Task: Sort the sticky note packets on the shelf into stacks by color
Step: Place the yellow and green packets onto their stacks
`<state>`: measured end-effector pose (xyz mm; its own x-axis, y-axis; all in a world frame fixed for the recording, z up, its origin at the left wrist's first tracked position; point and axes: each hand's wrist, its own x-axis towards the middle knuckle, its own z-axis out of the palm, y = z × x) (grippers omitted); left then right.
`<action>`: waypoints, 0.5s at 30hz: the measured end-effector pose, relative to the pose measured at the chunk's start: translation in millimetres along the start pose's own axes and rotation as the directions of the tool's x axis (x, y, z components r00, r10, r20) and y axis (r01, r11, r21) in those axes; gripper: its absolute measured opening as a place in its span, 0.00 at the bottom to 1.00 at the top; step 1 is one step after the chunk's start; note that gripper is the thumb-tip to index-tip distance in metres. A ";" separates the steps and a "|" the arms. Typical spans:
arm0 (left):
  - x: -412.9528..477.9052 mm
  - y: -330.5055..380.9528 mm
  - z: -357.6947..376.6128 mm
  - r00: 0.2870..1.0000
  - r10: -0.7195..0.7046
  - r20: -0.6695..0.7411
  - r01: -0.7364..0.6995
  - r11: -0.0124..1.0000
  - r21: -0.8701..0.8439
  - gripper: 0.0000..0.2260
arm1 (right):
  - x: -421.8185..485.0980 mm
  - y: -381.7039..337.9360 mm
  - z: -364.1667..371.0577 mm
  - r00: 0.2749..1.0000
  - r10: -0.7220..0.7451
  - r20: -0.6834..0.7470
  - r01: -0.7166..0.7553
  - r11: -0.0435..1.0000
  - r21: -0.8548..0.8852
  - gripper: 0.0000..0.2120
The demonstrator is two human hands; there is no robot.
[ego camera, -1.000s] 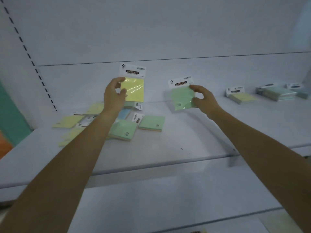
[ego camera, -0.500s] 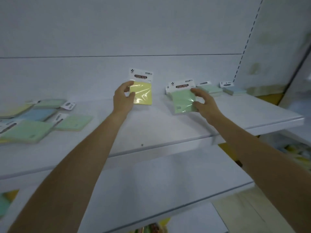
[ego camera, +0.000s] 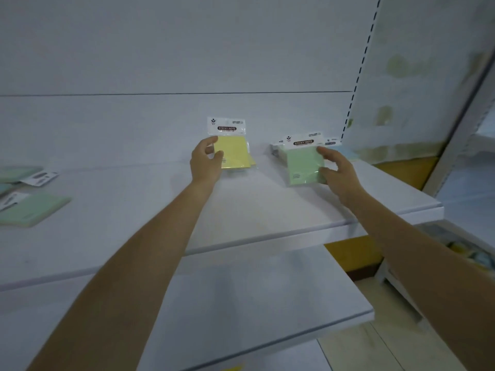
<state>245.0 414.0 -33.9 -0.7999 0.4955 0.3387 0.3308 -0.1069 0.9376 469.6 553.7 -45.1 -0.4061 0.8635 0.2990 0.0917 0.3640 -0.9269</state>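
My left hand point(ego camera: 206, 162) grips a yellow sticky note packet point(ego camera: 235, 152) by its left edge, upright, just above a yellow stack point(ego camera: 251, 164) lying at the back of the white shelf point(ego camera: 241, 210). My right hand point(ego camera: 337, 172) holds a green sticky note packet point(ego camera: 304, 164) by its right side, tilted, in front of a green stack point(ego camera: 278, 149) mostly hidden behind it. A blue stack point(ego camera: 348, 152) lies further right near the shelf's end. Unsorted green and blue packets point(ego camera: 29, 207) lie at the far left.
The shelf's right end point(ego camera: 439, 207) is near my right arm, with an upright post point(ego camera: 359, 70) behind it. A lower white shelf point(ego camera: 254, 303) juts out beneath my arms. To the right stands another rack with blurred goods point(ego camera: 471, 253).
The view has swung further right, so the unsorted pile slid to the left edge. Both hands carried their packets right and lower, close to the yellow and green stacks.
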 end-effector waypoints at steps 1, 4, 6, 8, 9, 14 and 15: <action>7.2 -1.0 4.3 1.000 0.004 0.012 -0.004 1.000 0.005 0.16 | 7.2 1.5 -2.5 1.000 0.011 -0.014 -0.011 1.000 0.021 0.25; 29.3 -6.9 15.8 0.999 -0.010 0.053 0.007 0.999 0.053 0.17 | 28.1 10.5 -7.2 0.998 0.042 -0.037 -0.040 0.998 0.050 0.25; 42.7 -14.6 22.6 0.996 -0.060 0.071 0.054 0.996 0.077 0.17 | 42.8 16.0 -9.5 0.998 0.047 -0.042 -0.045 0.998 0.053 0.25; 50.8 -24.0 28.3 0.991 -0.099 0.088 0.088 0.989 0.116 0.18 | 56.4 17.7 -11.3 0.998 0.057 -0.039 -0.054 0.996 0.065 0.25; 53.6 -29.4 31.0 0.989 -0.110 0.102 0.095 0.985 0.143 0.18 | 63.1 18.0 -11.9 0.998 0.060 -0.033 -0.058 0.996 0.070 0.25; 62.6 -44.8 42.4 0.979 -0.150 0.139 0.118 0.970 0.212 0.16 | 103.6 15.0 -8.8 0.999 0.035 0.015 -0.037 0.994 0.099 0.26; 64.4 -46.3 44.3 0.979 -0.150 0.141 0.113 0.964 0.239 0.15 | 111.8 13.2 -7.2 0.999 0.027 0.029 -0.030 0.993 0.117 0.26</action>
<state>200.3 489.1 -58.9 -0.7618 0.6223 0.1798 0.3480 0.1589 0.9239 432.0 657.6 -22.3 -0.4298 0.8624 0.2675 -0.0034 0.2947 -0.9556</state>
